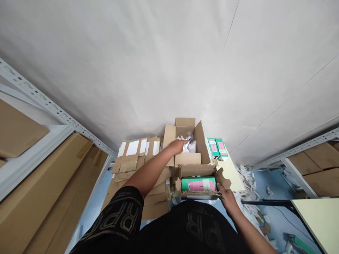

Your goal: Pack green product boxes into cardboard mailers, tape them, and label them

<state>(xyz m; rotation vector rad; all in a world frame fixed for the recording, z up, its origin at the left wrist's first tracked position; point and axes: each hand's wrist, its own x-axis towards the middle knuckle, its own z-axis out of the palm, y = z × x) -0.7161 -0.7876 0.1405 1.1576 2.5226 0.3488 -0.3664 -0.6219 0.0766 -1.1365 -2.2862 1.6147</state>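
My left hand (pixel 178 146) reaches into an open cardboard carton (pixel 200 141) by the wall. Its fingers are closed on crumpled white packing paper (pixel 191 146), which lies in that carton; the fingertips are partly hidden. Nearer to my body is a smaller open cardboard box (pixel 197 171) with torn flaps. Inside it lies a green and pink product box (pixel 198 184) with a pale label. My right hand (pixel 225 196) grips the smaller box at its right end, thumb on the rim.
Flattened cardboard boxes (pixel 132 155) are stacked at left. Two more green and pink boxes (pixel 217 148) lie on a pale yellow table (pixel 233 176). Paper scraps (pixel 250 187) cover the floor at right. Shelves with cartons (pixel 53 190) stand on both sides.
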